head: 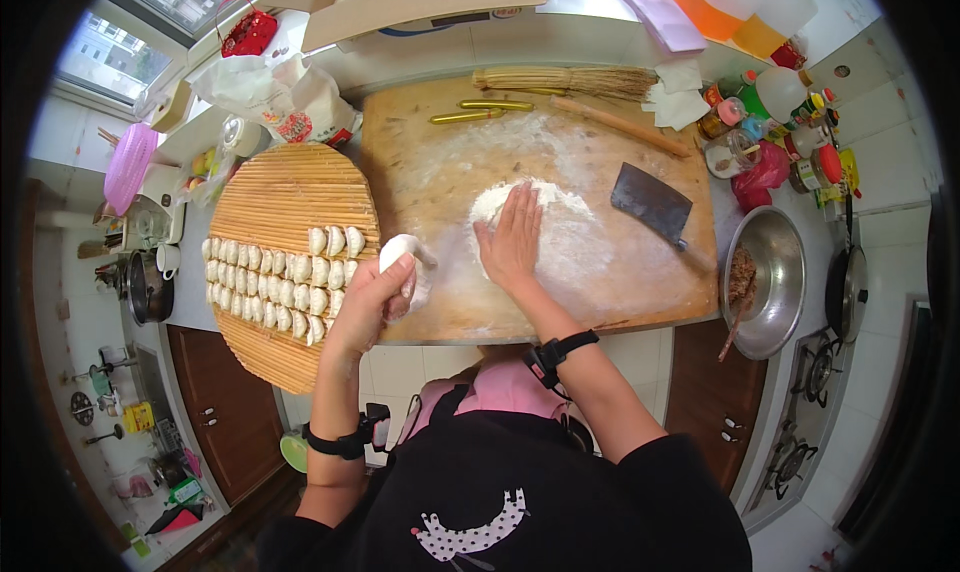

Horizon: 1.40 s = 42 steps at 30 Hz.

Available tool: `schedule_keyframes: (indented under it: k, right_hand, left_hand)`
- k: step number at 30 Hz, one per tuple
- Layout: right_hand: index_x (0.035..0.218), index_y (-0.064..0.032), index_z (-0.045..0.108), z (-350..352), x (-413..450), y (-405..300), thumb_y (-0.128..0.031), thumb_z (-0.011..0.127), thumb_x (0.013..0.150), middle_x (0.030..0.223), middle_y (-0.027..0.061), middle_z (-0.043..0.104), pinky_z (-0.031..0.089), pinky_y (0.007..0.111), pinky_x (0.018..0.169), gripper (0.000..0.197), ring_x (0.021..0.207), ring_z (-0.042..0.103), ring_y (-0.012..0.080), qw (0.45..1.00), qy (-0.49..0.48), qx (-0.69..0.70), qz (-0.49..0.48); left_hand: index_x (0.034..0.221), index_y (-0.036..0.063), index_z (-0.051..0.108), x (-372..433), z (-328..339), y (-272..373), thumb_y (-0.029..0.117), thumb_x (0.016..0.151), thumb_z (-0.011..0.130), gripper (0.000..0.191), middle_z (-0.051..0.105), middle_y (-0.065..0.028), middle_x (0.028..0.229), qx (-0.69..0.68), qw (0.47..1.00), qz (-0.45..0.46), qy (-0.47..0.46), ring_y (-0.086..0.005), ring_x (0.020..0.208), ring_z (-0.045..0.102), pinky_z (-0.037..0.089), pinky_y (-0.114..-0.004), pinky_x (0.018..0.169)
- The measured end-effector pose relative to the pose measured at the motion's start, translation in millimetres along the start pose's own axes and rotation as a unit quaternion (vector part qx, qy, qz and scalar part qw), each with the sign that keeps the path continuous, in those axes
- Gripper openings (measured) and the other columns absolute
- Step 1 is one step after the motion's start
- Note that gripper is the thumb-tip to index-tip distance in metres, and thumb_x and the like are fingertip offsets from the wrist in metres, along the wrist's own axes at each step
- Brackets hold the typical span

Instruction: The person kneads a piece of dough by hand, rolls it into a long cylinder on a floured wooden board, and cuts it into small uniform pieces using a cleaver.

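My left hand (373,296) grips a piece of white dough (405,261), which hangs in a loop above the front left of the wooden board (420,167). Palm down, my right hand (512,236) presses on a patch of white flour (559,204) spread over the board's middle. Its fingers lie flat, with the thumb a little apart. Just left of my left hand, rows of folded dumplings (285,291) sit on a round reed tray (292,189). The tray overhangs the counter's front edge.
A cleaver (651,203) lies on the board's right side. Behind it are a rolling pin (619,124), two gold-wrapped sticks (466,116) and a straw brush (562,79). A metal bowl (780,287) of filling (741,278) stands at right, near bottles and jars. A flour bag (281,99) stands behind the tray.
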State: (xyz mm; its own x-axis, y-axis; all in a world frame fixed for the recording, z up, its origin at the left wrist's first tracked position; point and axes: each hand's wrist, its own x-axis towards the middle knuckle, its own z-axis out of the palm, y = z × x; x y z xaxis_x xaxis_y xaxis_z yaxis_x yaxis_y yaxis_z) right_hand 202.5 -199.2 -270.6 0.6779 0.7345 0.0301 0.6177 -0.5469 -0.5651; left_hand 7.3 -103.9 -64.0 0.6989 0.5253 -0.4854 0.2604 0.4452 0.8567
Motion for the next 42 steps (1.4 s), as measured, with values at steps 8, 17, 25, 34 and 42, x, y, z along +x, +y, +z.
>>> schedule_keyframes:
  k: [8,17,25,34,42]
  right_hand:
    - [0.16,0.0186,0.007,22.8,-57.5,-6.9,-0.044,0.062,0.101,0.167,0.0437,0.003,0.0,0.061,0.129,0.102,0.159,0.0,0.0538,0.997,0.057,-0.053,0.018]
    - [0.16,0.0029,0.034,4.0,18.0,-51.2,-0.035,0.059,0.103,0.161,0.0415,0.027,0.015,0.066,0.125,0.072,0.154,0.016,0.0589,0.995,0.075,0.069,-0.002]
    - [0.146,-0.0155,0.063,-67.3,19.3,32.7,0.005,0.058,0.095,0.156,0.0258,0.051,0.042,0.045,0.118,0.055,0.149,0.045,0.0413,0.989,-0.039,0.134,-0.056]
    - [0.145,-0.0121,0.062,-59.1,-48.0,76.8,0.014,0.055,0.089,0.153,0.0223,0.056,0.04,0.042,0.121,0.063,0.143,0.053,0.0378,0.951,-0.236,0.181,-0.08]
    - [0.163,-0.0081,0.036,-1.1,-10.3,35.8,-0.023,0.052,0.106,0.167,0.0167,0.039,0.023,0.047,0.13,0.062,0.156,0.034,0.0319,0.835,-0.317,0.065,-0.446]
  left_hand:
    - [0.078,0.0142,0.055,-19.8,-18.9,-8.9,0.041,0.108,0.06,0.041,0.042,0.0078,0.062,-0.011,1.0,-0.008,-0.018,-0.0037,0.053,0.034,0.024,-0.024,0.049]
    - [0.082,0.0123,0.057,-2.4,-32.0,-4.9,0.04,0.108,0.06,0.038,0.047,0.0062,0.062,-0.027,0.997,-0.021,-0.07,-0.0054,0.05,0.04,0.03,-0.024,0.048]
    - [0.095,0.0057,0.062,60.1,52.8,-74.4,0.028,0.104,0.066,0.025,0.062,-0.0011,0.081,-0.132,0.982,-0.124,-0.055,-0.0127,0.068,0.06,0.052,-0.03,0.065]
    - [0.093,0.0068,0.062,57.1,44.6,-121.2,0.023,0.099,0.066,0.018,0.052,0.0031,0.068,-0.148,0.978,-0.143,-0.011,-0.0114,0.052,0.048,0.042,-0.028,0.052]
    - [0.09,0.0104,0.058,0.1,-16.4,-48.0,0.032,0.103,0.062,0.025,0.041,0.0069,0.061,-0.199,0.969,-0.134,0.062,-0.0061,0.049,0.036,0.031,-0.025,0.048]
